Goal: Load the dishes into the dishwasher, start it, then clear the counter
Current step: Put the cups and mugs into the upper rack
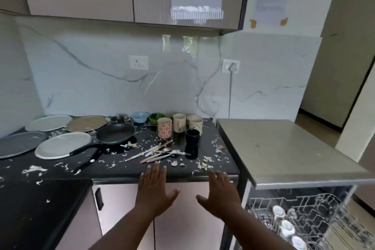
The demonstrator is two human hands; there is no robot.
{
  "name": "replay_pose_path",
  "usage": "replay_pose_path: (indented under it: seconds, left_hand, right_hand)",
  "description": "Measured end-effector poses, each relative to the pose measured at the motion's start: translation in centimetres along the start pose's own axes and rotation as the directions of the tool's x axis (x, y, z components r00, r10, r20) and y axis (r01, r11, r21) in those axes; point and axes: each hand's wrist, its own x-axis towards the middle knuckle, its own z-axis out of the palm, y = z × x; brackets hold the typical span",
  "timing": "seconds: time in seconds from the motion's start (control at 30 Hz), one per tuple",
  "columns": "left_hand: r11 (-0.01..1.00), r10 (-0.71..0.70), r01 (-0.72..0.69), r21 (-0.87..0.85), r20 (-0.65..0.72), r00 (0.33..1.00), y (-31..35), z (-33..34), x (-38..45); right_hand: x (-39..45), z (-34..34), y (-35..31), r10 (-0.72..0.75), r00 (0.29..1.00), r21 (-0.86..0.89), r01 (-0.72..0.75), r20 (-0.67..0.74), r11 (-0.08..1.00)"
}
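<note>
Left hand: our left hand [155, 186] is held flat, palm down, fingers straight and slightly spread, holding nothing; the fingertips reach over the front edge of the counter.
Right hand: our right hand [220, 192] is likewise flat with straight, relaxed fingers, holding nothing, just in front of the counter edge and near the left hand.
Counter: the black stone counter [50, 193] is strewn with pale scraps [204, 163].
Plates: four round plates lie at the left, a white plate [48, 123] and a tan plate [87, 123] at the back, a grey plate [19, 143] and a pale metal plate [60, 145] in front.
Pan: a black frying pan with a dark handle [115, 133] sits just right of the plates, its handle lying over the pale metal plate.
Bowls: a small light-blue bowl [140, 116] and a green bowl [156, 116] stand by the marble wall.
Cups: a patterned orange-and-white cup [164, 130], two cream cups [179, 122] and a dark navy cup [192, 137] stand upright together, right of the pan.
Cutlery: a loose heap of pale-handled cutlery [160, 152] lies just beyond our left fingertips.
Dishwasher: under a steel-topped unit [284, 148] at the right, the wire dishwasher rack [316, 215] is pulled out, with clear glasses [286, 227] standing in it.
</note>
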Motion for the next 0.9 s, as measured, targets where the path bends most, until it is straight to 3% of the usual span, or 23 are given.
replay_pose_path:
  seconds: [0.3, 0.63, 0.77, 0.9]
  left_hand:
    - [0.999, -0.031, 0.029, -0.042, -0.052, 0.998, -0.2, -0.7, 7.2]
    - [0.988, -0.155, 0.155, -0.008, -0.029, 0.988, 1.2, 2.2, 18.6]
    - [0.963, -0.264, 0.259, -0.079, -0.052, 0.963, 0.8, 3.0, 21.8]
    - [0.939, -0.330, 0.325, -0.116, -0.022, 0.944, -0.8, 3.7, 24.0]
  right_hand:
    - [7.4, -0.7, 0.7, 0.034, 0.997, 0.109, -0.027, -0.064, 0.994]
    - [20.1, 0.9, 4.8, 0.000, 0.999, 0.168, -0.009, 0.052, 0.986]
    - [24.2, 0.6, 5.4, -0.038, 0.997, 0.138, 0.029, 0.063, 0.990]
    - [26.8, 1.6, 5.1, 0.011, 0.993, 0.202, -0.035, 0.119, 0.979]
